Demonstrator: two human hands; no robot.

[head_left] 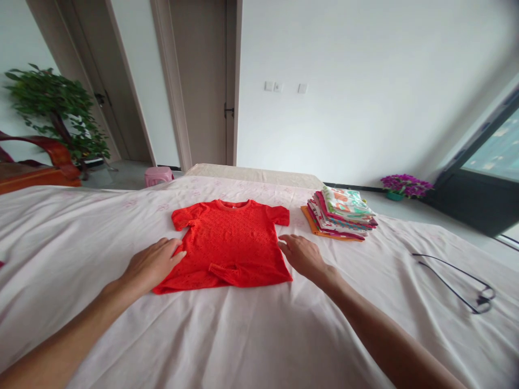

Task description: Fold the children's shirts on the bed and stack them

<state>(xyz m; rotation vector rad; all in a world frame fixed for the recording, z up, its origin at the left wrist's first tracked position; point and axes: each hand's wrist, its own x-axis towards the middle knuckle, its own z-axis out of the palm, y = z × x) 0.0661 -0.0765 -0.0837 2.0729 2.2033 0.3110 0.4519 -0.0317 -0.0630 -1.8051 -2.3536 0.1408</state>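
Note:
A red short-sleeved T-shirt with a pattern of small holes lies spread on the bed, its neckline away from me. Part of its lower front is bunched into a raised fold near the hem. My left hand is at the shirt's left side, fingers and thumb closed about the edge of the cloth. On the opposite side, my right hand pinches the right edge between thumb and fingers. The fingertips of both hands are partly hidden.
A stack of folded clothes sits right of the shirt. Black-framed glasses lie farther right on the wrinkled pale sheet. Beyond the bed are a pink stool, purple flowers and a leafy plant.

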